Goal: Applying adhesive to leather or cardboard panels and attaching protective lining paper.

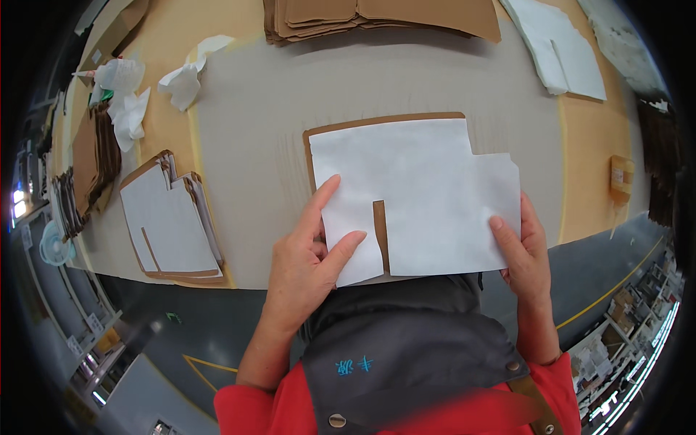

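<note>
A white sheet lies over a brown panel at the table's near edge. Brown shows along the top and left edges and through a narrow slot near the bottom. The sheet's upper right corner is stepped. My left hand grips the lower left side, thumb on top and index finger along the left edge; its other fingers are partly hidden. At the right end, my right hand pinches the sheet's edge, thumb above and fingers beneath. Whether the brown panel reaches under my right hand is hidden.
A stack of similar white-faced brown pieces lies at left. Brown panels are piled at the back, white sheets at back right. Crumpled white paper lies far left; a small amber bottle is at right.
</note>
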Motion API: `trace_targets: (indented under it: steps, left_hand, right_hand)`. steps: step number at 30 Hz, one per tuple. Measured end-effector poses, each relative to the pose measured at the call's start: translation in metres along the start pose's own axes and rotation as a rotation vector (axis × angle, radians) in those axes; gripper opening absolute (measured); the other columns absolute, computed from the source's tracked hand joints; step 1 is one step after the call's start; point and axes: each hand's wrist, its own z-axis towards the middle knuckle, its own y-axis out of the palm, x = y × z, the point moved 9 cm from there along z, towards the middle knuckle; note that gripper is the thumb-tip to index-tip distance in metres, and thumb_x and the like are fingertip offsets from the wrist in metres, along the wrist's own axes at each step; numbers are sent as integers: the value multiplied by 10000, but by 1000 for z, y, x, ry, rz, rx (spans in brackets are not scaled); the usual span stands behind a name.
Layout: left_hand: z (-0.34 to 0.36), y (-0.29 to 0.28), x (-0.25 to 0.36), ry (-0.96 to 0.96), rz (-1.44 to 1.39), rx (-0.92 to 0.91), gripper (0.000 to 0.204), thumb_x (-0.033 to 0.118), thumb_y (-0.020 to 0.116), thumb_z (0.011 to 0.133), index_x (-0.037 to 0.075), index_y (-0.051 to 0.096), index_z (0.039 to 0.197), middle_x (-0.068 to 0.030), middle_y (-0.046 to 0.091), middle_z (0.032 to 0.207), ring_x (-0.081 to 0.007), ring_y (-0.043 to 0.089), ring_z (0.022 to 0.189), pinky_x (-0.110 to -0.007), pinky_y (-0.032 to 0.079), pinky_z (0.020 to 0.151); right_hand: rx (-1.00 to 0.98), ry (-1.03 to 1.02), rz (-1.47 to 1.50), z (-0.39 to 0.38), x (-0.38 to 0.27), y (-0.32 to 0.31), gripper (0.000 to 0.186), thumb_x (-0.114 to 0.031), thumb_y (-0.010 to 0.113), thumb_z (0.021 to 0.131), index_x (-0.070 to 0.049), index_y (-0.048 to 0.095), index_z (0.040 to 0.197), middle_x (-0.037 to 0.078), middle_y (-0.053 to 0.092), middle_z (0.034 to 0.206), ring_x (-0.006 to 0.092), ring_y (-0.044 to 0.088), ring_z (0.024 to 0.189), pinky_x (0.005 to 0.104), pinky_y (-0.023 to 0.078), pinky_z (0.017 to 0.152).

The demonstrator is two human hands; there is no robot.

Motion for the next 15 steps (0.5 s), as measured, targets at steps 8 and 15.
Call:
trace_targets:
  steps: [8, 15]
  left_hand:
    - [-9, -5, 1, -23, 30, 3, 735, 120, 750, 884, 147, 412, 1536, -7, 454, 672, -52, 445, 553, -210, 416, 557]
    - [-9, -1, -3, -22, 75, -3, 801, 118, 757, 865, 164, 362, 1561, -19, 477, 669, -80, 474, 557, -241, 437, 573]
  right_hand:
    - [-12, 23, -56, -2, -5, 1, 478, -124, 573, 996, 34, 447, 1430, 62, 613, 1222, 71, 570, 1011, 209, 467, 810]
    - [56, 6, -83, -2, 1, -2, 525, -147, 615, 980, 5, 436, 1450, 26, 673, 1080, -27, 519, 621, 156, 331, 437]
